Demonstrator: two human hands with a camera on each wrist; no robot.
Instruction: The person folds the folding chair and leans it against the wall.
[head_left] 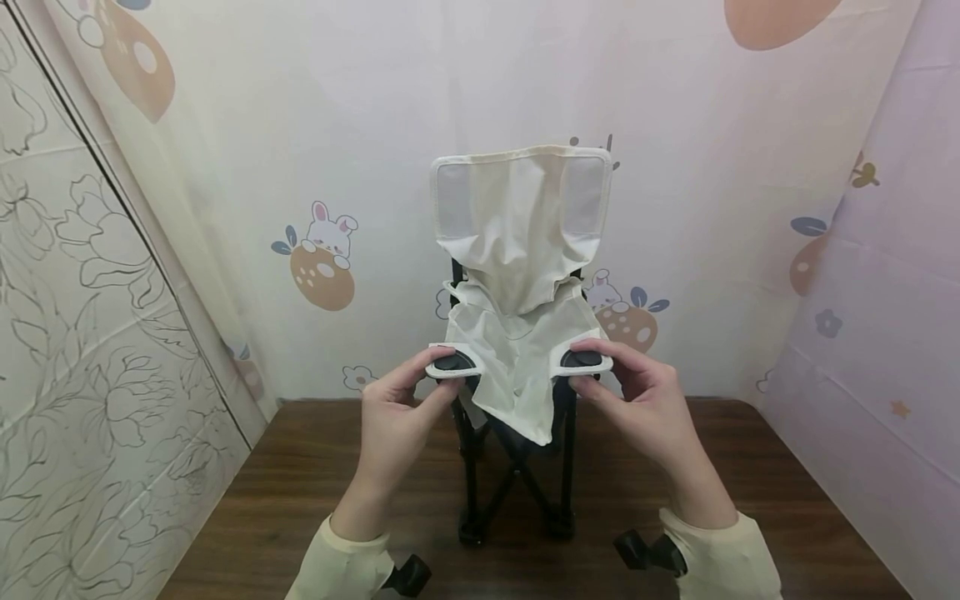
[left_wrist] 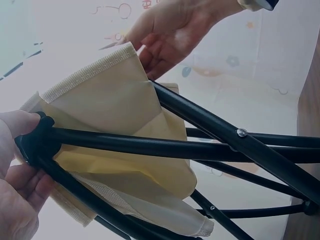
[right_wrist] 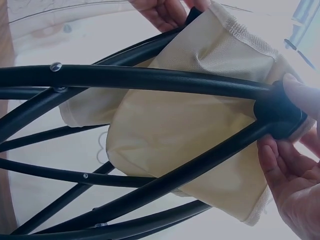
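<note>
A little chair (head_left: 517,333) stood on the table (head_left: 300,458). The left hand (head_left: 397,412) and right hand (head_left: 648,408) each pinched a front corner (head_left: 456,362), fingers bent and nearly closed, probably to keep it steady and even.

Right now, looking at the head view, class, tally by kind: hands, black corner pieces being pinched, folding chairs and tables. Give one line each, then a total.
Hands: 2
Black corner pieces: 2
Folding chair: 1
Table: 1
Total: 6
</note>
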